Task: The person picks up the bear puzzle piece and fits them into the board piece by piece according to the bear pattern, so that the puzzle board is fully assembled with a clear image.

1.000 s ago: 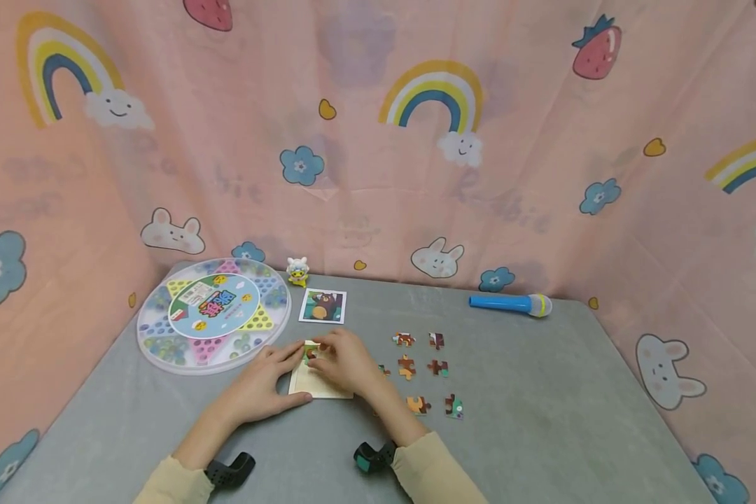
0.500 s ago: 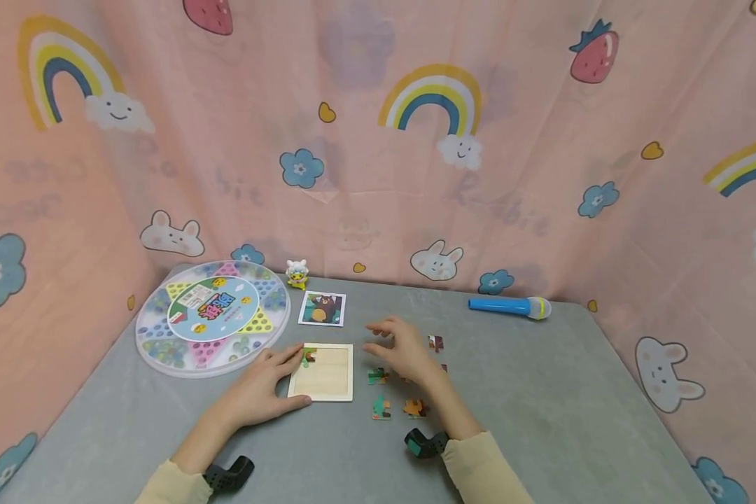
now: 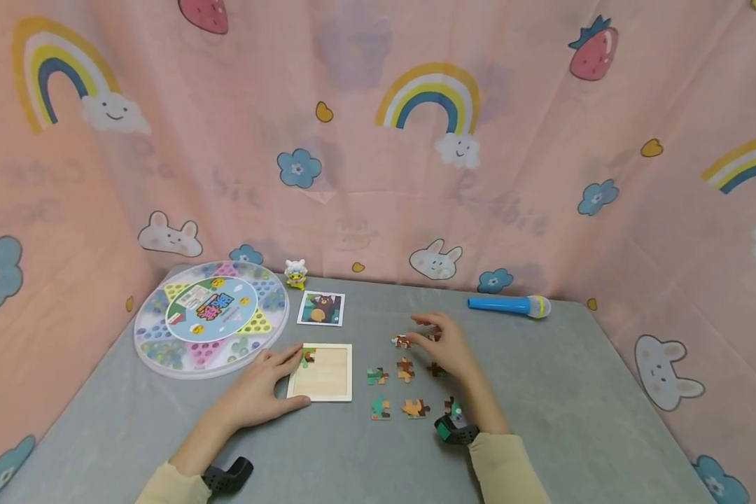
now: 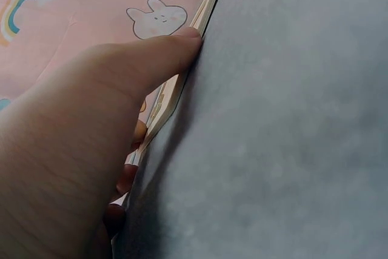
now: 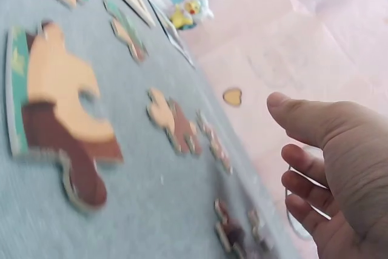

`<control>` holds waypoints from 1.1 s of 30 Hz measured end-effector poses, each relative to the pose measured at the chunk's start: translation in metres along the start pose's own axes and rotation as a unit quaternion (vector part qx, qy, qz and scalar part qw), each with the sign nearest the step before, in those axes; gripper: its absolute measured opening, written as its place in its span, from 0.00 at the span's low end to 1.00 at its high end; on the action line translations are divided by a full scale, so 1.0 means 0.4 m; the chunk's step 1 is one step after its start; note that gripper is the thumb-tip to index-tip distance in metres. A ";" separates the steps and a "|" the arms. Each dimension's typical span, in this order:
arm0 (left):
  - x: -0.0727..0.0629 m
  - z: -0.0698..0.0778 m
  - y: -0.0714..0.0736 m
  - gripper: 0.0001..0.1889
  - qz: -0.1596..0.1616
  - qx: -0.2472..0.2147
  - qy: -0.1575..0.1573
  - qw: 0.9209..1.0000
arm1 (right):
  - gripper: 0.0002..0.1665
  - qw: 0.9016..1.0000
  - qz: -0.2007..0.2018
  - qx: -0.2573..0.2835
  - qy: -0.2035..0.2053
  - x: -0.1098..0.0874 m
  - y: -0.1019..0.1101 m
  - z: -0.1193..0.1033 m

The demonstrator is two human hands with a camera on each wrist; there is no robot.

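Note:
My left hand (image 3: 258,388) holds the square wooden puzzle tray (image 3: 327,381) at its left side, index finger near the far left corner and thumb (image 4: 163,59) at the near edge. One green and brown puzzle piece (image 3: 308,356) lies in the tray's far left corner. To the right of the tray, several loose jigsaw pieces (image 3: 405,369) lie spread in rows on the table. Over the far rows hovers my right hand (image 3: 450,348), thumb and fingers apart with nothing between them. Its thumb tip overlaps a brown and white piece (image 3: 401,341) in the head view.
Behind the tray lies a bear picture card (image 3: 321,309), with a small figurine (image 3: 296,274) beyond it. A round Chinese checkers board (image 3: 211,318) stands at the left. At the back right rests a blue toy microphone (image 3: 509,306), near the pink curtain (image 3: 365,196).
My right hand has left the tray's far left corner, where a puzzle piece now shows, and has moved right over the loose pieces. The left hand has stayed on the tray.

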State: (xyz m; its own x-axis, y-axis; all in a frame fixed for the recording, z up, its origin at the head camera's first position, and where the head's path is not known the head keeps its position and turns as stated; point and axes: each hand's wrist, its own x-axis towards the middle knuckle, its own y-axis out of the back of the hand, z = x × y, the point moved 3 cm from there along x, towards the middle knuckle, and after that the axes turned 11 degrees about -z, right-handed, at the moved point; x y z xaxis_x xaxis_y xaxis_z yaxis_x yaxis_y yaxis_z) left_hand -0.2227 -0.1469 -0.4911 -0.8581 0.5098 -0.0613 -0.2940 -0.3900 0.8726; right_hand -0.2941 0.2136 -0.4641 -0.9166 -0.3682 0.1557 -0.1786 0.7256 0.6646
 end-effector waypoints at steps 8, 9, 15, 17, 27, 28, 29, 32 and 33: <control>0.002 -0.003 0.000 0.50 -0.003 0.004 0.005 1.000 | 0.27 0.999 -0.014 -0.047 0.009 -0.005 -0.009 0.052; 0.002 -0.003 0.000 0.50 -0.004 0.005 0.006 1.000 | 0.27 0.998 -0.021 -0.055 0.012 -0.005 -0.011 0.055; 0.002 -0.003 0.001 0.50 -0.004 0.004 0.004 1.000 | 0.22 0.995 -0.053 -0.079 0.036 -0.007 -0.024 0.062; 0.003 -0.002 0.001 0.50 -0.005 0.002 0.003 1.000 | 0.20 0.994 -0.055 -0.084 0.042 -0.007 -0.027 0.063; 0.001 0.000 0.000 0.50 -0.002 0.004 0.002 1.000 | 0.15 0.990 -0.041 -0.118 0.062 -0.008 -0.032 0.047; 0.001 0.000 0.000 0.49 -0.001 0.004 0.002 1.000 | 0.15 0.990 -0.041 -0.121 0.063 -0.008 -0.032 0.045; 0.001 0.000 0.000 0.49 0.000 0.004 0.001 1.000 | 0.15 0.990 -0.042 -0.123 0.062 -0.008 -0.032 0.045; 0.001 0.000 -0.001 0.49 0.001 0.004 -0.001 1.000 | 0.16 0.989 -0.044 -0.125 0.060 -0.007 -0.033 0.045; 0.001 0.000 -0.001 0.49 0.002 0.005 -0.002 1.000 | 0.15 0.989 -0.045 -0.126 0.059 -0.007 -0.034 0.046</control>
State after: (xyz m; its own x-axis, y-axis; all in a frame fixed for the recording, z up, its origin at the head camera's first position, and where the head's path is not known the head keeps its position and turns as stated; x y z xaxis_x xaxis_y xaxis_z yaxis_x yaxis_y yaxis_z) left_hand -0.2230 -0.1465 -0.4916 -0.8579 0.5108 -0.0566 -0.2868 -0.3844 0.8775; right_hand -0.2957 0.2155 -0.4870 -0.8501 -0.5008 0.1631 -0.1487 0.5253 0.8379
